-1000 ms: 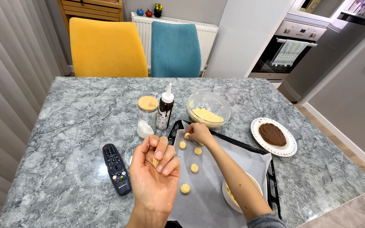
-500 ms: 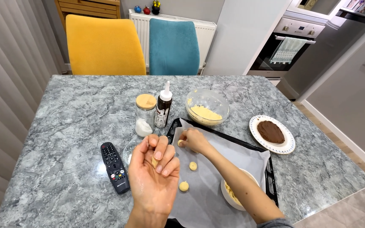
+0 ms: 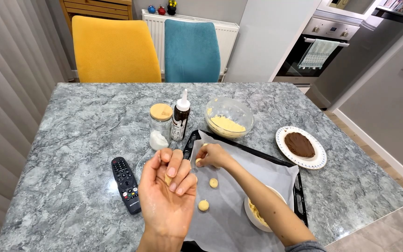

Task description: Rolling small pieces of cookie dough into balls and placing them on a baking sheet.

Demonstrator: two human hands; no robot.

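**Room around the grey marble table**

Grey marble table [image 3: 71,130] central; yellow chair [image 3: 115,49] and teal chair [image 3: 192,46] behind it; white radiator [image 3: 229,35] beyond them; oven [image 3: 316,46] with hanging towel to table's far right; vertical blinds [image 3: 5,93] left; even light.

A dark brown squeeze bottle [image 3: 181,119] with a white nozzle cap stands upright near the middle of the grey marble table [image 3: 80,121], a paler label wrapped round its lower body. Just to its left stands a clear glass jar [image 3: 160,126] with a round tan lid, white powder in its bottom part. Both stand just beyond the far left corner of the black baking tray [image 3: 299,196]. No screens or signs show.
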